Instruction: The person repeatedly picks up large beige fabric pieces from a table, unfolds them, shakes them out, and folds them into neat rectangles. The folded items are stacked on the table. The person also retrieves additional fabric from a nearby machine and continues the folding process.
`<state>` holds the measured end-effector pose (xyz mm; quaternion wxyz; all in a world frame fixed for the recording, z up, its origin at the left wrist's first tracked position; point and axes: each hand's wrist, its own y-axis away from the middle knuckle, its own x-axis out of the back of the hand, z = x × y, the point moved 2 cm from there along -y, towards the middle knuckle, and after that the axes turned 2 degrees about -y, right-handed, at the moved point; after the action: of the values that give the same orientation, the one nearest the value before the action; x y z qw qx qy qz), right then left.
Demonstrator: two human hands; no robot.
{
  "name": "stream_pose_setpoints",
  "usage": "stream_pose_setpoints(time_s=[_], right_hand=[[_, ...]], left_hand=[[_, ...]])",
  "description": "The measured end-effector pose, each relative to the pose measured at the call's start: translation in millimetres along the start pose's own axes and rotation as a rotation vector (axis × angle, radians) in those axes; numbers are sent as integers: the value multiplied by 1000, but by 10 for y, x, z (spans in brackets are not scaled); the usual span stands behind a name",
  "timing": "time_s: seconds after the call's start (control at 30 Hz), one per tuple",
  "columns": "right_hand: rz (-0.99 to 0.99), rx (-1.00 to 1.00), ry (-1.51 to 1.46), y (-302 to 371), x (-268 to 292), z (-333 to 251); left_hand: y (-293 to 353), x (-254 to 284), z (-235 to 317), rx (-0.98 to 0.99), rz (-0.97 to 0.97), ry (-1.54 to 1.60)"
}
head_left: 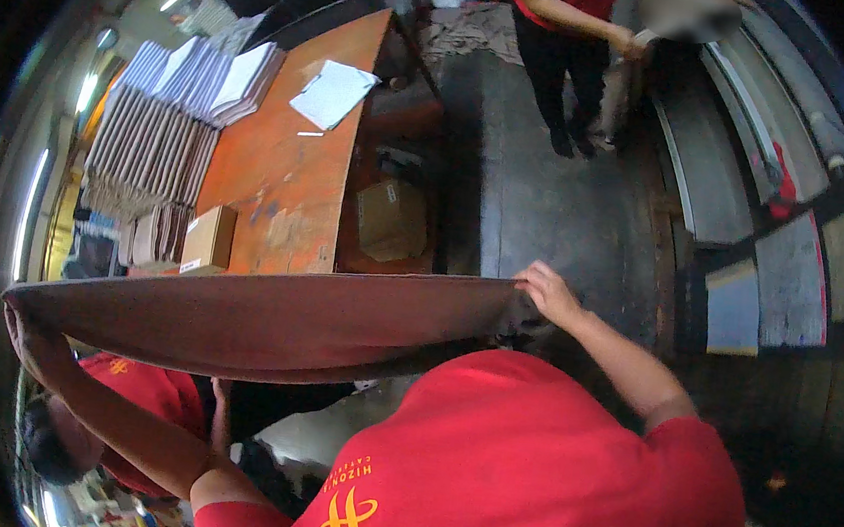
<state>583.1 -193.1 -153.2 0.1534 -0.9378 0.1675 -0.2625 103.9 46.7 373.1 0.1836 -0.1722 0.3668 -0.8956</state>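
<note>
A wide brown cloth is stretched between my two hands, its upper edge pulled nearly straight and its body sagging below. At the far left, my left hand grips one corner, its fingers partly hidden by the fabric. My right hand pinches the opposite corner between thumb and fingers, with my arm held out to the right. The cloth hangs in front of the near end of a wooden table and covers part of it.
Folded brown cloths and folded white cloths stand stacked along the table's left side. A small carton and paper sheets lie on it; another carton sits lower. One co-worker stands ahead beside a long machine, another at lower left.
</note>
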Motion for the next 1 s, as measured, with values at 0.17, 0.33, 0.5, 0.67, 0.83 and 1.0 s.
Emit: stream_pose_setpoints(time_s=[0.17,0.33,0.5,0.67,0.83,1.0], right_hand=[[158,-37,195,-160,51,201],[-43,129,374,-54,-387,62],[71,-268,-21,-160,-713,195],[-108,-66,102,-221,-981,252],[-194,-55,117,-419,-1193,42],[-143,250,218,-738,-1453,-264]], left_hand=[[224,265,179,-83,-2,89],[400,333,500,-330,114,-285],[436,238,471,-408,144,-263],[174,305,222,-423,124,-251],[-48,578,-270,-267,43,-38],[-308,1033,-869,-64,118,14]])
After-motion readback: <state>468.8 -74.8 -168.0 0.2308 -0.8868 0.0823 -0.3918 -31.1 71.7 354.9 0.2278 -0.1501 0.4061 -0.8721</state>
